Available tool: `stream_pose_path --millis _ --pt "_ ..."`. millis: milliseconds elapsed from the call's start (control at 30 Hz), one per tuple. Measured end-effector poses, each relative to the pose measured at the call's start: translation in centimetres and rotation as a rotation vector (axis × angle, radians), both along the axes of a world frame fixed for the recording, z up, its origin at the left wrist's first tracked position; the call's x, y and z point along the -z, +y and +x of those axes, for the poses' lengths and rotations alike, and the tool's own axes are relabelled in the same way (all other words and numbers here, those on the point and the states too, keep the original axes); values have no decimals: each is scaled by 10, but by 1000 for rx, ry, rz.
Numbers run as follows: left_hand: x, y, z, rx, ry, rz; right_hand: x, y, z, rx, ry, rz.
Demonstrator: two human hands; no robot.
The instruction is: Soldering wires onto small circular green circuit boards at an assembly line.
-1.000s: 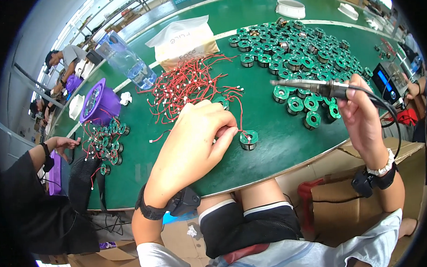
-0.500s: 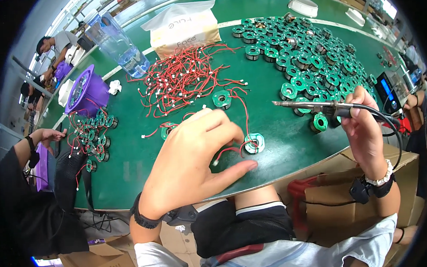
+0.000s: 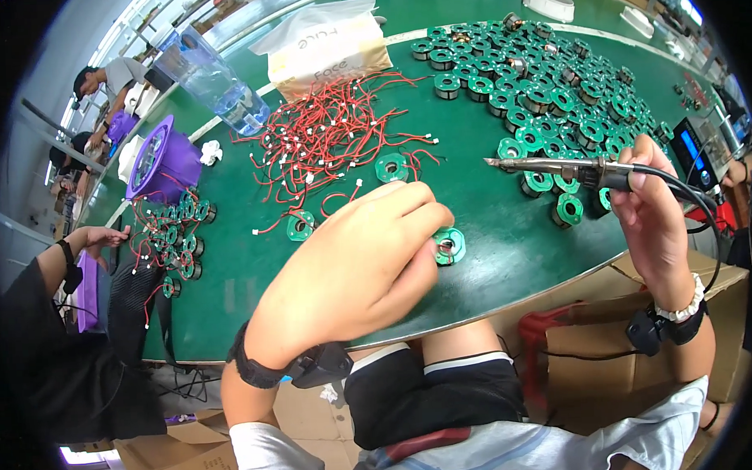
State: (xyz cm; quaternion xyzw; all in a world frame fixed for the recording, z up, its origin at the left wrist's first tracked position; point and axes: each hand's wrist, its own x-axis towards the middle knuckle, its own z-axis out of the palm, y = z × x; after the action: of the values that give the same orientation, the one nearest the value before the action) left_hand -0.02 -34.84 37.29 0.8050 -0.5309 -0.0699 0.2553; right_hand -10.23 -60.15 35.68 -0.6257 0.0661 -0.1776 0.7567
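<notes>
My left hand (image 3: 356, 265) rests on the green table (image 3: 491, 223), its fingertips pinching a small green round coil part (image 3: 449, 246) near the front edge. My right hand (image 3: 653, 217) is shut on a soldering iron (image 3: 556, 168), held level above the table with its metal tip pointing left, a hand's width right of and above the coil. A black cable runs from the iron over my right wrist. A tangle of red wires (image 3: 331, 141) lies beyond my left hand, with two loose green coils (image 3: 390, 167) near it.
A large heap of green coils (image 3: 553, 88) fills the right back. A soldering station (image 3: 694, 153) stands far right. A clear water bottle (image 3: 213, 75), a purple bin (image 3: 162, 164) and a plastic bag (image 3: 324, 46) sit at the left back. Another person's hand (image 3: 103, 238) works at the left.
My left hand with the coil has slid nearer to the front edge and looks larger in view. The soldering iron stays level in my right hand, about the same distance from the coil.
</notes>
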Motion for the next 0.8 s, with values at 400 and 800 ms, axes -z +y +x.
stream_pose_path --millis 400,800 --pt "-17 -4 10 122 -73 113 0 -3 1 3 18 -11" --pt "-5 8 -7 27 -226 166 2 -2 2 -4 23 -10"
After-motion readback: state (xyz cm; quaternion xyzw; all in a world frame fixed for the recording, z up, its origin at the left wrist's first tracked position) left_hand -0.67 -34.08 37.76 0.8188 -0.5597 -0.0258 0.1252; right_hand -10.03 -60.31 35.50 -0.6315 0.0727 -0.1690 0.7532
